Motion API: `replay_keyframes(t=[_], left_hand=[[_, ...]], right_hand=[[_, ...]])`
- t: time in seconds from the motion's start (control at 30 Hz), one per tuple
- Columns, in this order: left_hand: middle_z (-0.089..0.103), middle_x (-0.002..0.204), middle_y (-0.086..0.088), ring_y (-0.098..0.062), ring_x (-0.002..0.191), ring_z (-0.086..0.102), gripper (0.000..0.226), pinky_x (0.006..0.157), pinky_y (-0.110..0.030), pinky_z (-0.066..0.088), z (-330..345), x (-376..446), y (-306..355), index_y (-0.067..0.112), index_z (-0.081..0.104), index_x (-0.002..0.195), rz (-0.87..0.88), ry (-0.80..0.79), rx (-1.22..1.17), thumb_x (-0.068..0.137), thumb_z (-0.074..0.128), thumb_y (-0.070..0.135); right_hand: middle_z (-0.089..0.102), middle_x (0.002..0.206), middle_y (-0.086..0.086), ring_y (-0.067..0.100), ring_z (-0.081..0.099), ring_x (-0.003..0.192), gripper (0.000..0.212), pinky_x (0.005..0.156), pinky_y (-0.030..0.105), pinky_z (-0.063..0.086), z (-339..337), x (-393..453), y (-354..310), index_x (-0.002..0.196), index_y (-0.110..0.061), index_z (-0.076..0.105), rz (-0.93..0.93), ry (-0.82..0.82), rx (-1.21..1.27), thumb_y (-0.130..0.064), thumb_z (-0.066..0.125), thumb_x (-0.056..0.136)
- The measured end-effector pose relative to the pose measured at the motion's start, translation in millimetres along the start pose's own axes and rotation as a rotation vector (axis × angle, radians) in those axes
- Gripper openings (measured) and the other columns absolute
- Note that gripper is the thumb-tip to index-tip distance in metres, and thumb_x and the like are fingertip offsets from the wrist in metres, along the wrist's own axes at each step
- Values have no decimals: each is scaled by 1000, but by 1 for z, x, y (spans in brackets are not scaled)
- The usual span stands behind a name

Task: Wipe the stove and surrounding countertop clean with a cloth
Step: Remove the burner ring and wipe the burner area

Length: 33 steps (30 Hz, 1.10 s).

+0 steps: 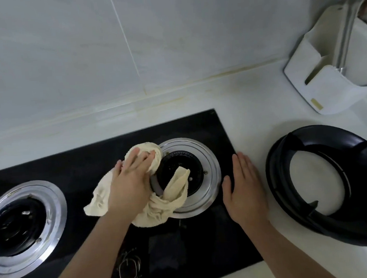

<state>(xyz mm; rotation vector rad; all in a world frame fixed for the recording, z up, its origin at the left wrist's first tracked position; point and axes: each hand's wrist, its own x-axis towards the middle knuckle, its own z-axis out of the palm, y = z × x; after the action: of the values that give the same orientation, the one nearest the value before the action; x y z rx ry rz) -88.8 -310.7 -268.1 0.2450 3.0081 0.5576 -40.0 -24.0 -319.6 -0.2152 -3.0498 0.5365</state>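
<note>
Pale tiled wall [63,49] backs a white desk [251,90] with a black glass stove [82,163] set into it. Head view: the left hand [130,181] presses flat, fingers straight, on a cream cloth [161,207] lying at the left rim of the right burner [187,175]; one cloth end drapes over the burner's dark centre. The right hand [244,188] rests open, palm down, across the stove's right edge, half on glass and half on the desk, holding nothing. The left burner [21,228] sits near the stove's left end, its steel ring bare. A black pan support [324,185] lies on the desk just right of the stove. At the desk's far right corner stands a white holder [308,69] with a steel utensil [344,32] in it.
</note>
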Motion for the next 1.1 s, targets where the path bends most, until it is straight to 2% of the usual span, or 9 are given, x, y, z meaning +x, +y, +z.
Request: replay_keyframes(t=[0.1, 0.23, 0.37, 0.47, 0.57, 0.67, 0.77, 0.97, 1.1], left_hand=[[63, 121, -3, -31, 128, 52, 49, 96, -56, 49, -4, 39, -9, 18, 72, 129, 153, 59, -25, 88, 63, -6], [63, 113, -9, -33, 116, 57, 50, 94, -36, 47, -11, 70, -5, 10, 75, 123, 287, -22, -87, 85, 61, -20], [62, 119, -9, -29, 120, 54, 47, 96, -26, 39, -8, 100, 18, 11, 73, 127, 317, -76, -100, 91, 57, -13], [61, 126, -9, -32, 127, 49, 45, 99, -39, 45, -2, 121, 51, 15, 71, 130, 380, -176, -26, 92, 58, -7], [61, 118, -6, -31, 119, 50, 33, 94, -49, 50, 8, 116, 98, 19, 73, 123, 577, -295, 52, 92, 66, 6], [54, 118, 2, -22, 116, 44, 26, 83, -33, 46, 17, 94, 135, 28, 66, 126, 694, -376, 233, 99, 62, 27], [52, 120, 3, -21, 114, 42, 30, 83, -34, 46, 13, 79, 151, 28, 62, 129, 593, -354, 335, 101, 56, 36], [60, 115, -1, -22, 112, 47, 25, 87, -34, 41, 9, 39, 163, 15, 64, 117, 667, -224, 474, 102, 44, 14], [64, 108, -7, -27, 109, 52, 24, 94, -43, 49, 10, -3, 147, 9, 66, 114, 641, -207, 491, 94, 53, 12]], right_hand=[[22, 170, 7, 18, 17, 158, 66, 126, 43, 26, 0, 0, -1, 162, -10, 25, 5, 2, -5, -41, 26, 105], [24, 169, 8, 19, 17, 158, 66, 126, 43, 27, 0, 1, -3, 162, -9, 25, 7, 0, -11, -41, 26, 105], [24, 169, 8, 19, 17, 158, 66, 127, 43, 25, -1, 1, -4, 162, -8, 26, 13, 3, 5, -40, 28, 104], [23, 170, 7, 18, 15, 158, 65, 127, 41, 24, -2, 0, -3, 162, -9, 26, 7, -4, -9, -39, 29, 105], [23, 170, 8, 19, 15, 158, 66, 128, 41, 21, -2, 1, -1, 162, -8, 26, -9, -4, -15, -39, 28, 104], [29, 168, 10, 21, 20, 157, 65, 126, 44, 25, -2, 2, -2, 160, -6, 32, -6, 17, 29, -37, 32, 103], [32, 166, 11, 22, 22, 157, 63, 126, 44, 26, -2, 2, 0, 159, -6, 34, -7, 33, 43, -35, 35, 103], [29, 168, 10, 22, 20, 157, 70, 127, 44, 23, -4, 1, -1, 160, -6, 32, -17, 11, 27, -42, 24, 100], [33, 166, 7, 18, 24, 156, 59, 128, 35, 18, -5, 6, 1, 158, -8, 35, 20, 28, 53, -30, 22, 106]])
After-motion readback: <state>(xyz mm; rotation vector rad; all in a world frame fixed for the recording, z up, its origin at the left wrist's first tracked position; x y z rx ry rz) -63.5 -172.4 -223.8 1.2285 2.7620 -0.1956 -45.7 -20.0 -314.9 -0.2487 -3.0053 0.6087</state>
